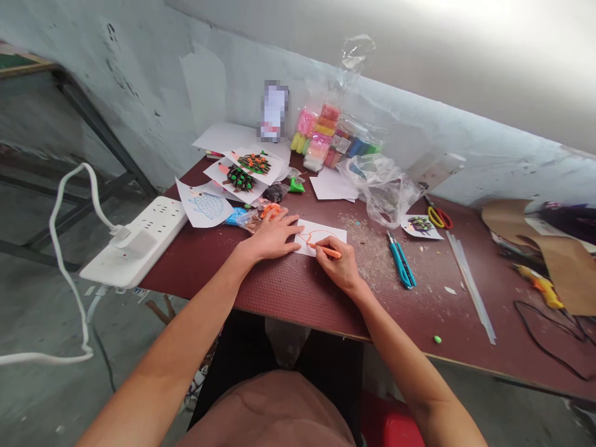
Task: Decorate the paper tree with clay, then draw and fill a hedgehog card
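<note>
An orange marker (329, 251) is gripped in my right hand (339, 264), its tip down on a small white card (336, 236). Orange curved lines show on that card. Lying flat, with fingers spread, my left hand (274, 236) rests on the table and touches the card's left edge. Just behind the left hand are small bags of clay, one of them orange (270, 212) and another blue (236, 216). A blue-handled utility knife (401, 261) lies to the right of my right hand.
A white power strip (156, 225) sits at the table's left edge. Decorated hedgehog cards (254, 164), bagged coloured clay (321, 139) and a phone (274, 112) are at the back. Scissors (439, 217), clear glue sticks (471, 288) and a yellow glue gun (542, 287) lie right.
</note>
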`<action>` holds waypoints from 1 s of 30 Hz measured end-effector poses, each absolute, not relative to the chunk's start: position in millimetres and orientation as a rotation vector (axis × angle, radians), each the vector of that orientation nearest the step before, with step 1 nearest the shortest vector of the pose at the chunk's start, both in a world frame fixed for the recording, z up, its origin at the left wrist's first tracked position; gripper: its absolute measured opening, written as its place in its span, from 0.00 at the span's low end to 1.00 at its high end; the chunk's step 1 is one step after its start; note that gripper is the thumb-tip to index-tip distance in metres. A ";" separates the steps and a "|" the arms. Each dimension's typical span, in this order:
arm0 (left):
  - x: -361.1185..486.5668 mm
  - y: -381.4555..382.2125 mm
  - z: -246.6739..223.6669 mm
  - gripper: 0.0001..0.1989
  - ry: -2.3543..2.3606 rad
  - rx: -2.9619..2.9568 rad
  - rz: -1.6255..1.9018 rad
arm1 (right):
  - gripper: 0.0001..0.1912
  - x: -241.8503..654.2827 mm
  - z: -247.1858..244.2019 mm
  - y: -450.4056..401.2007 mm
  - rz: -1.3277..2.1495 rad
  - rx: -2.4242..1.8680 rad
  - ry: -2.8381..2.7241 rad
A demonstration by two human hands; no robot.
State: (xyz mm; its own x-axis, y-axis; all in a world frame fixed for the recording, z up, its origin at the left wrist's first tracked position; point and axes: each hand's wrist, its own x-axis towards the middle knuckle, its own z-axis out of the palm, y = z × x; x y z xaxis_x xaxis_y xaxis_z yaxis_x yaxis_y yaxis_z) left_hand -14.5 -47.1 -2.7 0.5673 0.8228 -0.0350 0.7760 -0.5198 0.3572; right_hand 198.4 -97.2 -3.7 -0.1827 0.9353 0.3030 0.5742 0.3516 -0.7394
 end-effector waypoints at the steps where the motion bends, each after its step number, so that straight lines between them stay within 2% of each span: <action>1: -14.5 -47.1 -2.6 0.26 1.308 2.471 0.193 | 0.07 198.3 -3.4 -97.1 0.614 -1.318 -1.867; 30: -15.9 -47.1 -2.9 0.27 1.318 2.444 0.166 | 0.09 240.0 2.8 -118.5 0.576 -1.460 -1.711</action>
